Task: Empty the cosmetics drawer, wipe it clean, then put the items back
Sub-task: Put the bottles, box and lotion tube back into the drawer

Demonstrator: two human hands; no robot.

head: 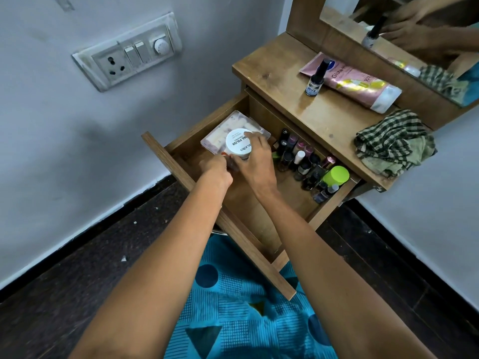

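the drawer point(166, 161) is pulled out wide from under the wooden counter point(324, 120). over its back left corner the right hand point(256, 164) holds a white jar point(238, 143) with "nail polish" printed on the lid, and its fingers are curled around the side of the jar. the left hand point(216, 173) is just beside the jar, lower down, with the fingers curled in; i cannot tell if they pinch anything. under the jar lies a clear plastic pack point(228, 125). many nail polish bottles point(298, 156) and a green cap point(335, 174) stand along the right wall of the drawer. on the counter are a small dark bottle point(314, 81), a pink tube point(355, 84) lying flat, and a crumpled checked cloth point(394, 143).
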